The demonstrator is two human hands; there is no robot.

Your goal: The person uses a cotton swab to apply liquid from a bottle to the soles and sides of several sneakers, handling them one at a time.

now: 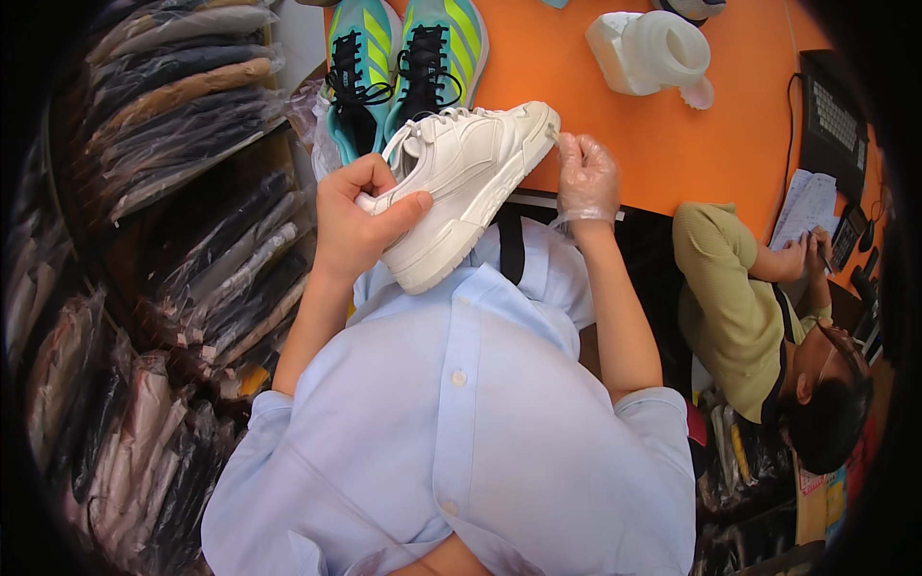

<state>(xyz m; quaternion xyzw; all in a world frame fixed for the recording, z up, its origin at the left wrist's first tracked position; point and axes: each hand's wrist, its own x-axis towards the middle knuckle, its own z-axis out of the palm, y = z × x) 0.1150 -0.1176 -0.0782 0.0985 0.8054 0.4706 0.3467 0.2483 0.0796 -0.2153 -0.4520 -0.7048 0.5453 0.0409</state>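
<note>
A white lace-up sneaker (464, 176) is held in the air over my lap, its toe pointing up and to the right. My bare left hand (367, 216) grips it by the heel collar, thumb on the outer side. In a clear plastic glove, my right hand (588, 176) is closed at the shoe's toe, where a small greyish spot or object shows by the fingertips; what the fingers pinch is too small to tell. Behind the shoe, a pair of teal and yellow-green Adidas running shoes (425, 68) with black laces stands on the orange table (648, 155).
An open white plastic bottle (648, 54) with a pinkish cap beside it lies at the table's back. Plastic-wrapped garments (187, 93) fill shelves on the left. At the right a co-worker (735, 302) writes on papers (807, 209) near a black keyboard (835, 119).
</note>
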